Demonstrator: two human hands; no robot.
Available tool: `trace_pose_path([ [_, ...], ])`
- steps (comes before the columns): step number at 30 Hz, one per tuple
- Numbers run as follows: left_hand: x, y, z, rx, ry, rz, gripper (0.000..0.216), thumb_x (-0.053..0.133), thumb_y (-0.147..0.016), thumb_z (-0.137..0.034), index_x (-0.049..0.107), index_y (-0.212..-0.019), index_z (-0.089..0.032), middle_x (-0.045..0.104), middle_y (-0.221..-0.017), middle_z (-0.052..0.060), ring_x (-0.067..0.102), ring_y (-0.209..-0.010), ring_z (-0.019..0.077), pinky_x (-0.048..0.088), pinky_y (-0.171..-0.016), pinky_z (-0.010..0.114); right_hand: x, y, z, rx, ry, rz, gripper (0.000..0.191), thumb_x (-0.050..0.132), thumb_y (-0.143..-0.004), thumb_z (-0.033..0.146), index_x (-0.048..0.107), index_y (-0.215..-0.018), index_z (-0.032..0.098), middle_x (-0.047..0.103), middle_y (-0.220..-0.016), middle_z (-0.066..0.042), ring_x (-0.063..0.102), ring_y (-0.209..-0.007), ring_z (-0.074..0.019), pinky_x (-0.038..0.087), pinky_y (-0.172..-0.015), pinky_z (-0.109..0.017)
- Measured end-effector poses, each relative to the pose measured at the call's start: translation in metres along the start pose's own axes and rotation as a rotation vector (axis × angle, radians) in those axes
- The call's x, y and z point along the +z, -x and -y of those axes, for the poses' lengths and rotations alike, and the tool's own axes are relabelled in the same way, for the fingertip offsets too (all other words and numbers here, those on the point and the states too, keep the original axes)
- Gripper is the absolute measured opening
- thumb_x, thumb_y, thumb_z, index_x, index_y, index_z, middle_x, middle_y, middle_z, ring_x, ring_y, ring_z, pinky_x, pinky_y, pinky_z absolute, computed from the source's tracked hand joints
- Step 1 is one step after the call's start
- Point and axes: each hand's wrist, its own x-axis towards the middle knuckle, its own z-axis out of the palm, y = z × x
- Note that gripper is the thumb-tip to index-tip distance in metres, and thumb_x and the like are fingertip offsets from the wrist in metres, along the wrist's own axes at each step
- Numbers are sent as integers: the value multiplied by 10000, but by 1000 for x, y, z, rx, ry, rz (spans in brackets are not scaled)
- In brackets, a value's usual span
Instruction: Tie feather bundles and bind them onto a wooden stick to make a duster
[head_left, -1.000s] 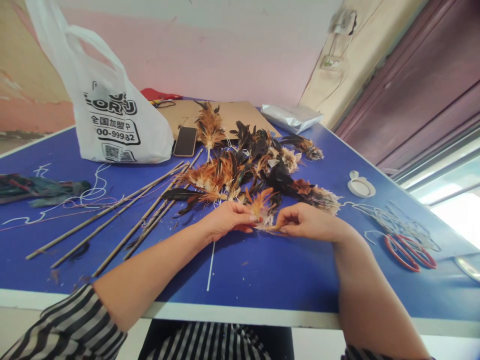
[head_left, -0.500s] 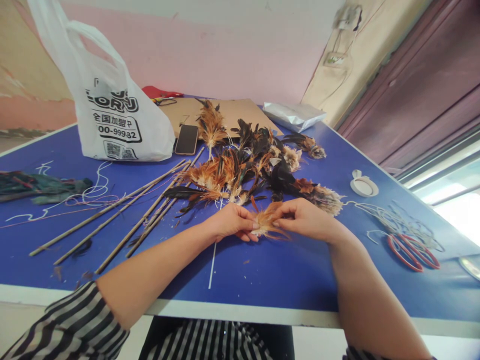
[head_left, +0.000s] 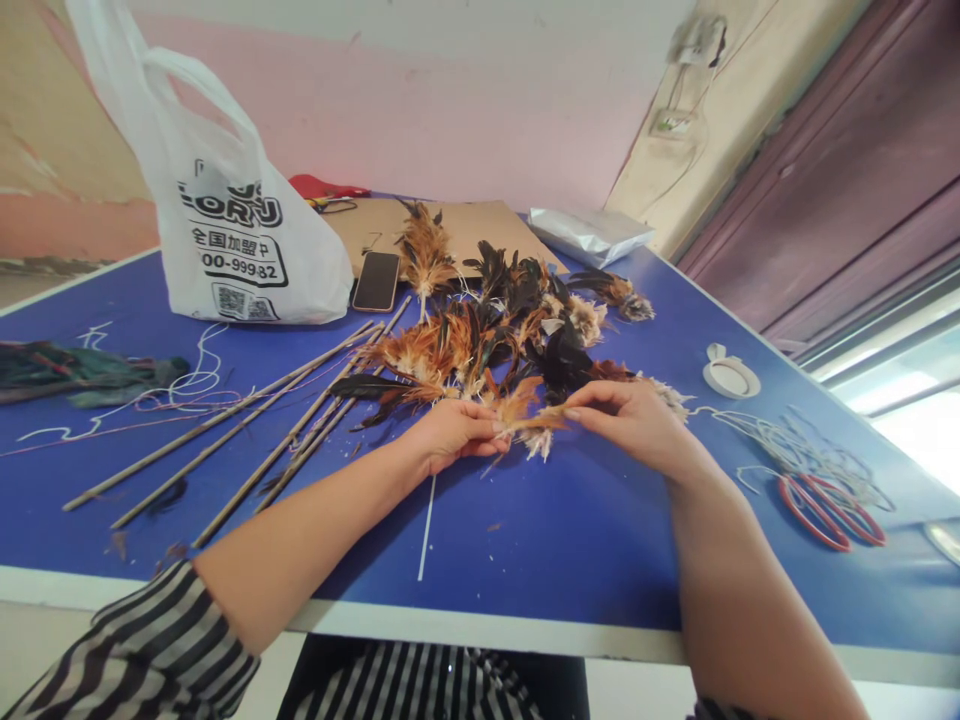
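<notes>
Mid-frame, my left hand point(head_left: 454, 435) pinches a tan feather tuft point(head_left: 523, 408). My right hand point(head_left: 634, 415) pinches its right end.

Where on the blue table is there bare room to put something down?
Widest: on the blue table between white strip and right forearm, nearer than the left hand and right hand, with only small bits. Smaller: between that forearm and red scissors. Crowded: the middle with feathers, the left with sticks and string.

got two hands point(head_left: 454, 437) point(head_left: 637, 425) mid-frame, at least four sticks point(head_left: 150, 458) at left, one phone point(head_left: 376, 282) upper middle, one bag point(head_left: 244, 250) upper left
</notes>
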Motion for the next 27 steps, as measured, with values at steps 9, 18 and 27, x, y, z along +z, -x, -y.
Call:
trace_pose_path([
  [9,-4,-6,5,49,102,-91,61,698,-642,-79,641,-662,-69,648,-586,62,611,-507,87,514,-491,139,19,4,18,12,-266,270,222,586,-757,360,642,-808,152,629,-749,-37,518,-522,-99,409,-486,-221],
  [18,-4,-8,4,94,85,-159,65,680,-642,-60,615,-643,-69,631,-557,50,603,-492,94,504,-495,167,21,5,19,73,-363,268,203,615,-747,342,618,-784,143,583,-604,1,515,-475,-80,394,-445,-189],
  [27,-2,-9,6,145,71,-202,101,704,-585,-78,606,-610,-88,608,-516,15,590,-471,98,471,-490,189,21,1,14,89,-447,254,221,638,-744,348,614,-802,136,565,-556,5,493,-479,-78,383,-451,-187],
])
